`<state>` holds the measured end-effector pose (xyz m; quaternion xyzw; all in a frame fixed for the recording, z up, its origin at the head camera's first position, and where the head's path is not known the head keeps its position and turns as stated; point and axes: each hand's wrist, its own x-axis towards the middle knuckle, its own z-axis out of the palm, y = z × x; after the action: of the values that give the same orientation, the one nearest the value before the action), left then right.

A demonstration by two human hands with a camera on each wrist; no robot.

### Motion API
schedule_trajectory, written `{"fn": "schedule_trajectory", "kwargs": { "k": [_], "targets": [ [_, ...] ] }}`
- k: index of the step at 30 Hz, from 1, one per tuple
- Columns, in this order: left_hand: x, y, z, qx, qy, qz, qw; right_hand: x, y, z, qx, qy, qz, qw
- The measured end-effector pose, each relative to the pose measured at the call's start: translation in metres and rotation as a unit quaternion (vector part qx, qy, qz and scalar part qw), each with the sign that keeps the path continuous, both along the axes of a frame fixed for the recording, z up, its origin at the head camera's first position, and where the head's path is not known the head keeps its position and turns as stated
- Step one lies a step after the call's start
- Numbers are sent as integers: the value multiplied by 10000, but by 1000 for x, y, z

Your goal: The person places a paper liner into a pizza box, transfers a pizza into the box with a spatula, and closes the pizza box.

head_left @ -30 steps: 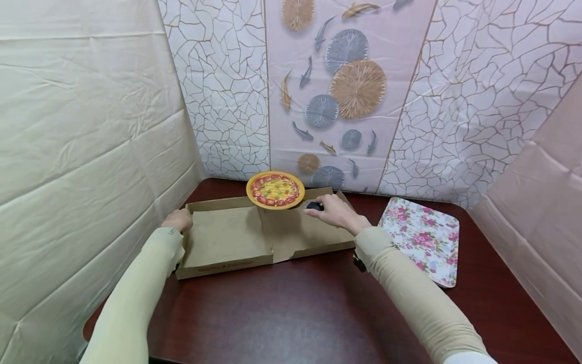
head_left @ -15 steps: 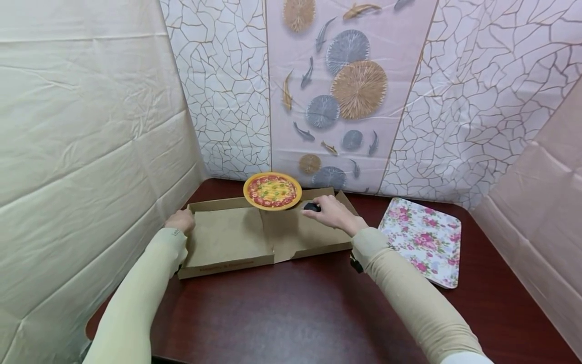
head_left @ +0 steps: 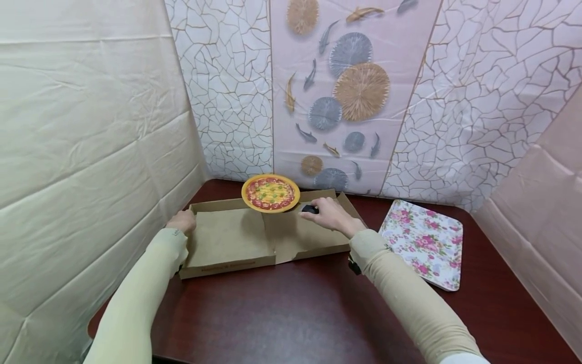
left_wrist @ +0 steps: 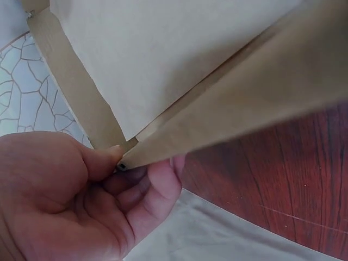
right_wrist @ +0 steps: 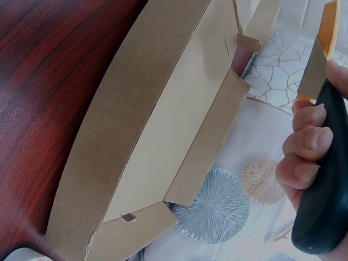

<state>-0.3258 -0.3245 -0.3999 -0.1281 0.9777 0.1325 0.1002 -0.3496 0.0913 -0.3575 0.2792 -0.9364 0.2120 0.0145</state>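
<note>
An open brown cardboard pizza box (head_left: 227,237) lies on the dark red table. My left hand (head_left: 183,221) pinches the box's left wall corner (left_wrist: 163,147) between thumb and fingers (left_wrist: 157,185). Over the box's right half, my right hand (head_left: 329,215) grips a black handle (head_left: 310,208) of a flat server. A small round pizza (head_left: 270,193) with an orange rim rides on that server above the box's back edge. In the right wrist view my fingers (right_wrist: 307,141) curl round the handle (right_wrist: 326,185), and the metal blade (right_wrist: 312,70) runs up under the pizza's rim (right_wrist: 330,24).
A flower-patterned tray (head_left: 425,242) lies on the table to the right of the box. Cloth walls stand close at the left, back and right. Bare table (head_left: 295,313) stretches in front of the box.
The pizza on the server has drifted slightly left over the box's back edge. My left hand has kept its pinch on the box corner.
</note>
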Motion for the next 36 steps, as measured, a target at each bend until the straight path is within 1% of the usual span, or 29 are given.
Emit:
{"fn": "schedule_trajectory", "kwargs": {
  "k": [3,5,10,15,23,29,36],
  "targets": [
    [0,1,2,55,14,-1,10000,0,-1,0,-1,-16,-56,10000],
    [1,1,3,90,21,-3,10000,0,-3,0,-9,11,-23,10000],
    [0,-1,2,105,124,73,9998,0,-8,0,-33,61,97,9999],
    [1,-1,2,106,190,106,9997,0,-12,-1,0,18,84,10000],
    [1,-1,2,96,172,97,9998,0,-16,-4,-41,-153,90,9998],
    [-2,-3,1,66,162,127,9998,1,-19,-6,-40,-97,169,9998],
    [-4,-3,-2,20,147,262,9995,1,-26,-9,-38,-70,215,9997]
  ]
}}
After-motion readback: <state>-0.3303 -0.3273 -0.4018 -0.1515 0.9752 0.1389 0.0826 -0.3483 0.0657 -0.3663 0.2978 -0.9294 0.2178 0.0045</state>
